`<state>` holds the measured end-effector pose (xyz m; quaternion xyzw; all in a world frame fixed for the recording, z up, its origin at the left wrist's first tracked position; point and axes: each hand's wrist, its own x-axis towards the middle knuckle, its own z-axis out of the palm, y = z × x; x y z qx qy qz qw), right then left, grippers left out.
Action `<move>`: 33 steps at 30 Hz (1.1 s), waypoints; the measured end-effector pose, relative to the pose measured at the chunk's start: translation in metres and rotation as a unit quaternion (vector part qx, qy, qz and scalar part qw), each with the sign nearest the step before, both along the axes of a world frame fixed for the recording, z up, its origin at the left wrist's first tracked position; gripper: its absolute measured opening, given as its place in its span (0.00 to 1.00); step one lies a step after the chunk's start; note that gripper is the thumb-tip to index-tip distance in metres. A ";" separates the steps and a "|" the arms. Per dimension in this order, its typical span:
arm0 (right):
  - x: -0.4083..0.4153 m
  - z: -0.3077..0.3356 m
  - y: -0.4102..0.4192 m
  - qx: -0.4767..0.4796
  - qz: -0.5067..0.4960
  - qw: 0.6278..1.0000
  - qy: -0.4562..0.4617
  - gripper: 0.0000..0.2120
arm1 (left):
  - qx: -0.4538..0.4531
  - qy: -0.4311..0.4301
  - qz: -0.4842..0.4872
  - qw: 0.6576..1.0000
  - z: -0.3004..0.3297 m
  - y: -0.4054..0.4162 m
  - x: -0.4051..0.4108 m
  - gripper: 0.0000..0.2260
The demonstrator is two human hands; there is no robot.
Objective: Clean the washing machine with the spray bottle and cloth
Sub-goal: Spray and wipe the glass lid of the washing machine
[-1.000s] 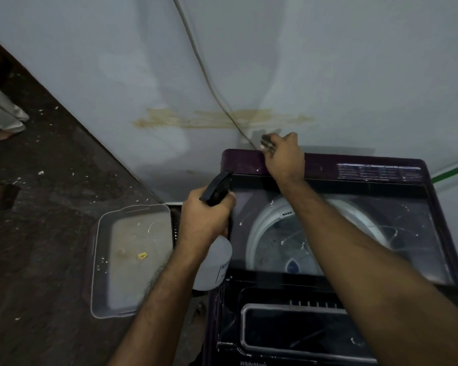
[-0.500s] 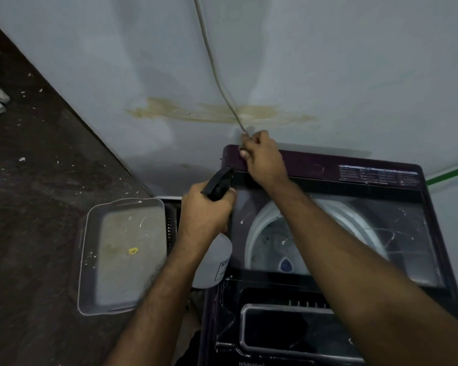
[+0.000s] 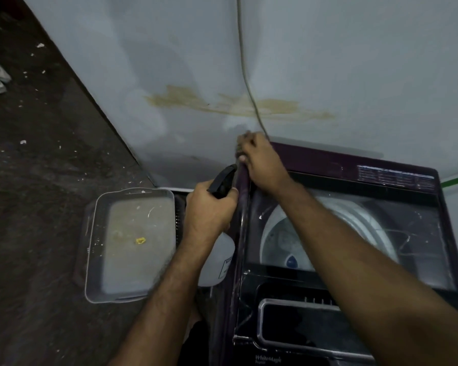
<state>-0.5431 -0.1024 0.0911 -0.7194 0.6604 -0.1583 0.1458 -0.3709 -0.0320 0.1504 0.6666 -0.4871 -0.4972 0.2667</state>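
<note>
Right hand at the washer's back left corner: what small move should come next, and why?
Probably draw the cloth forward along the washer's left edge. The right hand presses the bunched cloth on the back left corner, beside the cable, so that corner is being wiped now. The left hand holds the spray bottle just off that edge, with its nozzle near the corner.

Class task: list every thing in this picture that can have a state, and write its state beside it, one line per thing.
Dark purple top-loading washing machine: glass lid shut, drum visible beneath.
White plastic spray bottle with black trigger head: held upright beside the machine.
Small grey cloth: bunched, pressed on the machine's back left corner.
Left hand: grips the bottle's neck.
Right hand: holds the cloth.
Grey rectangular plastic tray: on the floor, dirty inside.
</note>
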 end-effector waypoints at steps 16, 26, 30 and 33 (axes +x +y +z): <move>-0.019 -0.011 0.016 0.035 0.052 0.997 0.036 0.22 | 0.001 -0.026 -0.041 0.999 0.015 0.003 -0.023 0.08; -0.061 -0.006 0.006 0.053 -0.040 0.997 -0.045 0.24 | -0.022 -0.052 -0.052 0.997 0.040 0.013 -0.051 0.11; -0.049 0.007 0.044 0.113 0.021 0.975 -0.193 0.22 | -0.037 -0.053 -0.070 0.995 0.045 0.020 -0.068 0.08; -0.090 0.017 0.077 0.068 -0.152 0.902 -0.398 0.19 | -0.034 -0.035 -0.099 0.994 0.045 0.025 -0.088 0.05</move>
